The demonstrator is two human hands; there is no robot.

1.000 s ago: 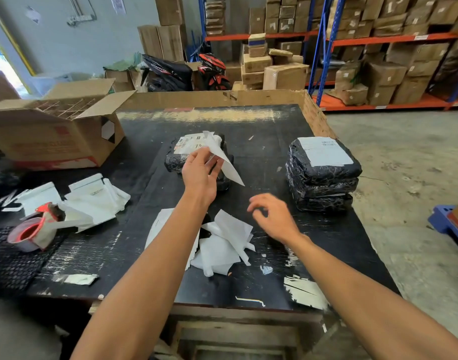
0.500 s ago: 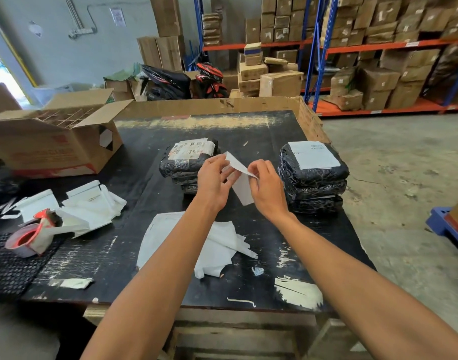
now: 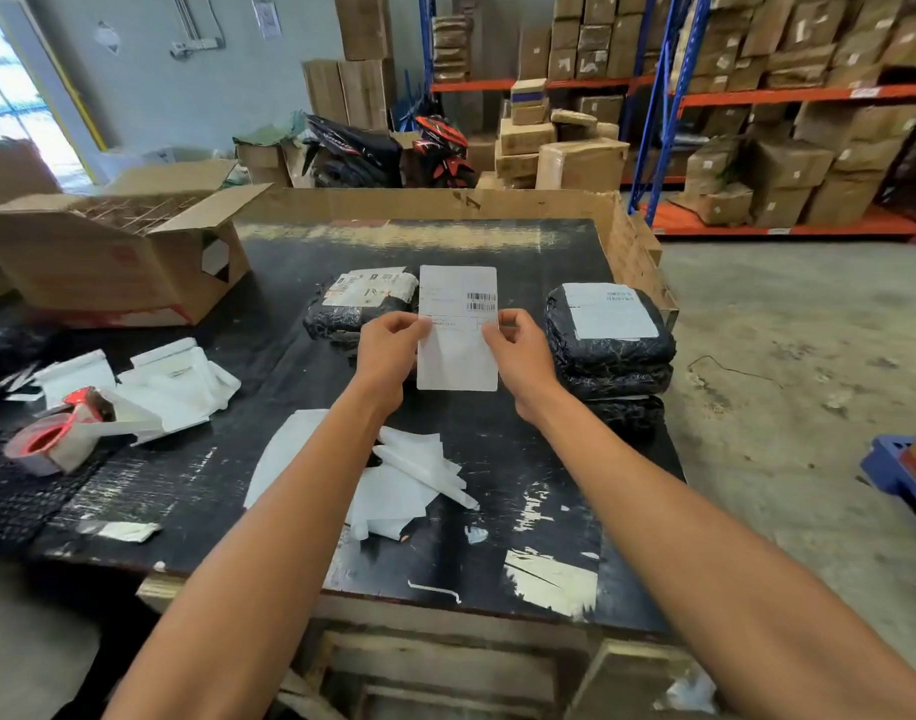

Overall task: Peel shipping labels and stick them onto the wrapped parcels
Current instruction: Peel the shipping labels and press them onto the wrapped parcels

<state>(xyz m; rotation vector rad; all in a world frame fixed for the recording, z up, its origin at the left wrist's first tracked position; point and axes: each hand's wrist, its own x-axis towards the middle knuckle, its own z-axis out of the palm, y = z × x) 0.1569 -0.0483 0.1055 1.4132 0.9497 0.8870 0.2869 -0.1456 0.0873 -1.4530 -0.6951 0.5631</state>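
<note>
Both hands on it: left hand [image 3: 388, 350] and right hand [image 3: 520, 356] pinch the side edges of the shipping label [image 3: 456, 330], barcode facing up, held above the black table [image 3: 497, 449] between two stacks of wrapped parcels [image 3: 609, 356].

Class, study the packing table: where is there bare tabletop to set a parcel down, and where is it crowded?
Bare: the far strip of table between the open cardboard box and the cardboard wall, and the near right corner. Crowded: left side with tape dispenser and the paper scraps under the forearms.
</note>
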